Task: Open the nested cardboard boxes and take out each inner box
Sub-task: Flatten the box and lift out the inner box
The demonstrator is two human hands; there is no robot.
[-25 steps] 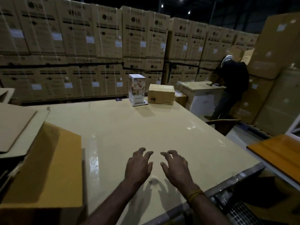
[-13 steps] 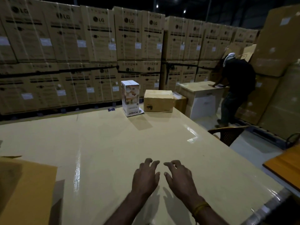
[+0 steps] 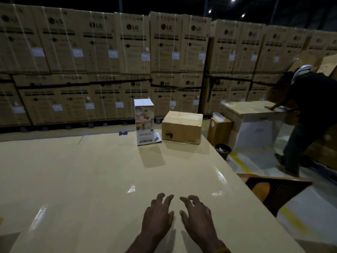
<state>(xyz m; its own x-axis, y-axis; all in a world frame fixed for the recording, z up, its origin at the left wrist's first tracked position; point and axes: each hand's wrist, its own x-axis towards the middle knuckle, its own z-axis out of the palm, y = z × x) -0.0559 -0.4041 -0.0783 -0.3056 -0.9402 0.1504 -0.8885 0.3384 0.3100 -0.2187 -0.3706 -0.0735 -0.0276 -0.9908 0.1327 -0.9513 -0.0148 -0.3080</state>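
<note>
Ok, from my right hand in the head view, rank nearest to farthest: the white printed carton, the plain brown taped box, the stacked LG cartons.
1. White printed carton, far table side, slightly left.
2. Plain brown taped box, just right of it; nearly equal, too close to call.
3. Stacked LG cartons, behind the table.

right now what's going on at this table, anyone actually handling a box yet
Not yet. The person's left hand and right hand hover side by side over the near part of the table, fingers loosely spread, holding nothing. At the far edge a sealed brown cardboard box sits untouched beside a tall white printed box that stands upside down. Neither looks opened. Another person leans on a separate table to the right.
</note>
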